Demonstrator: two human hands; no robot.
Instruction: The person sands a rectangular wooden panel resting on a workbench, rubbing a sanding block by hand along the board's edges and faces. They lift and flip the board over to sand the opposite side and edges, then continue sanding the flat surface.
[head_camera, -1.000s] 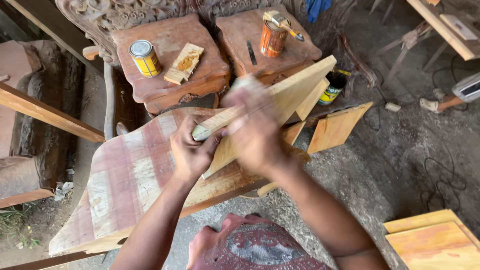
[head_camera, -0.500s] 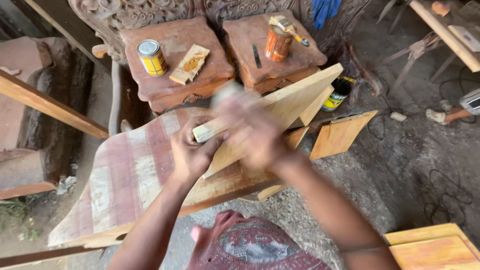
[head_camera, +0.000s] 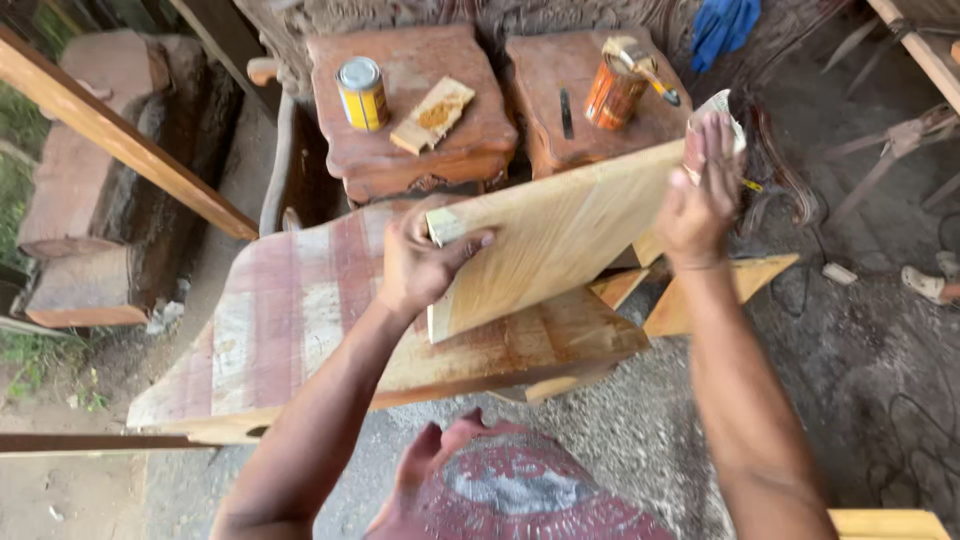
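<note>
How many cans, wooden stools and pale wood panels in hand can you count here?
Cans: 2, a yellow can and an orange can
Carved stools: 2, left stool and right stool
Pale wood panels in hand: 1, the panel, gripped by the left hand
Total: 5

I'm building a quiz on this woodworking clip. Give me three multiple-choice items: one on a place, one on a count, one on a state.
1. Where does the yellow tin stand?
A. on the left carved stool
B. on the ground
C. on the pale board

2. How many tins stand on the stools?
A. one
B. two
C. four

3. How is the pale board kept in place?
A. lying free
B. left hand grips its end
C. clamped in a vice

Answers: 1 A, it sits on the left stool. 2 B, the yellow tin and the orange tin. 3 B, thumb and fingers wrap the board's end.
</note>
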